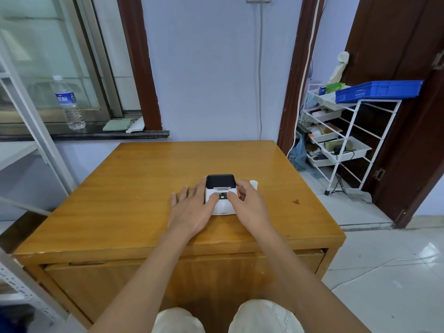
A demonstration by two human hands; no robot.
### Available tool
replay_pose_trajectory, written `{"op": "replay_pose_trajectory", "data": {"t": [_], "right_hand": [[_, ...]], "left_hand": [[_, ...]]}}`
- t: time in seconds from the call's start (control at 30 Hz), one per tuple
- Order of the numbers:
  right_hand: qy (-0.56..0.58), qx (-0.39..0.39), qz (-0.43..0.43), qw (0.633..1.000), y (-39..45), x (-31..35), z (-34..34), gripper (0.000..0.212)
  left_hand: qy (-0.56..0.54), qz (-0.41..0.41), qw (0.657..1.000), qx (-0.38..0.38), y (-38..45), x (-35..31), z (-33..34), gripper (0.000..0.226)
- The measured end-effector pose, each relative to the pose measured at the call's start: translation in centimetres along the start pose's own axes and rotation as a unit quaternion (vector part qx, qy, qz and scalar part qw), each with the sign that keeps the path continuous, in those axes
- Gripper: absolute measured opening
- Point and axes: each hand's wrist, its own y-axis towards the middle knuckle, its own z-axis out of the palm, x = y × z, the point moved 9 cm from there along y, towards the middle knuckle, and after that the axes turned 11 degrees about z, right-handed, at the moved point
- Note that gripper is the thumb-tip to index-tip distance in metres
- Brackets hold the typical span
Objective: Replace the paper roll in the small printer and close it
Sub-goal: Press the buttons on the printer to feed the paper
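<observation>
A small white printer (224, 207) with a black lid at its far end sits on the wooden table (144, 183), lid down. My left hand (192, 207) lies flat at the printer's left side, thumb pressing on its white top beside a small screen. My right hand (247, 205) wraps the printer's right side, thumb on the top too; an orange part shows under its fingers. A white paper roll (254, 183) stands on the table just right of the printer, partly hidden behind my right hand.
A water bottle (68, 102) and folded cloths (120, 124) rest on the dark window sill at the back left. A white wire rack (343, 140) with trays and a blue basket (377, 91) stands to the right of the table. A metal shelf frame (31, 121) is on the left.
</observation>
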Motion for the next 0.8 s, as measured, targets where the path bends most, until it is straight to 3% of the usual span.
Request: {"op": "replay_pose_trajectory", "data": {"t": [0.8], "right_hand": [[-0.071,-0.027,-0.021,0.997,-0.63,0.16,0.45,0.05]], "left_hand": [[-0.004,0.001,1.0,-0.024,-0.12,-0.25,-0.24,0.067]]}}
